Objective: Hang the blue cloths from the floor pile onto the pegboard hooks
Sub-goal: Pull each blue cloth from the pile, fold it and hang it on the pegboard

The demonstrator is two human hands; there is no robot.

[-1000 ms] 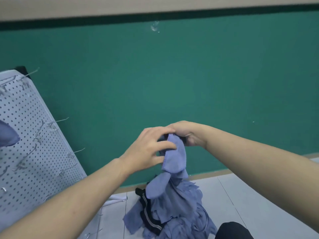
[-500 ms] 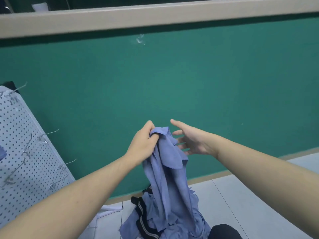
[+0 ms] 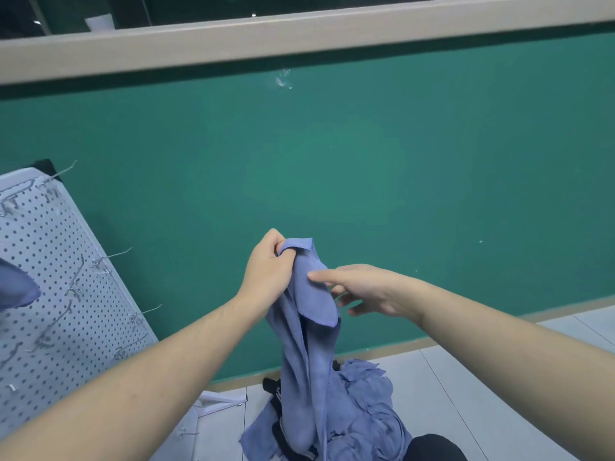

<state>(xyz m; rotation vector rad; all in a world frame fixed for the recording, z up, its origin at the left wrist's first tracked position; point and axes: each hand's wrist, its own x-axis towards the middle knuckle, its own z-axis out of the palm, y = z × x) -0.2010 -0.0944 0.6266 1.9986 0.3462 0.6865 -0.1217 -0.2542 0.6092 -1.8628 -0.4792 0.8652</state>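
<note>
My left hand (image 3: pixel 268 271) grips the top corner of a blue cloth (image 3: pixel 307 331), which hangs down long toward the floor pile (image 3: pixel 362 400). My right hand (image 3: pixel 359 289) is beside it with fingers stretched out, the fingertips touching a folded flap of the same cloth. The white pegboard (image 3: pixel 50 281) leans at the left with several wire hooks (image 3: pixel 109 257) sticking out. A blue cloth (image 3: pixel 16 287) hangs on the board at the far left edge.
A green wall (image 3: pixel 366 178) with a beige ledge stands straight ahead. A dark striped garment (image 3: pixel 278 399) lies in the pile on the pale tiled floor (image 3: pixel 466 387). A dark rounded object (image 3: pixel 436 449) sits at the bottom edge.
My right hand let go of the cloth top and opened, then came back to touch its folded flap. My left hand lifted the cloth, which now hangs unfurled.
</note>
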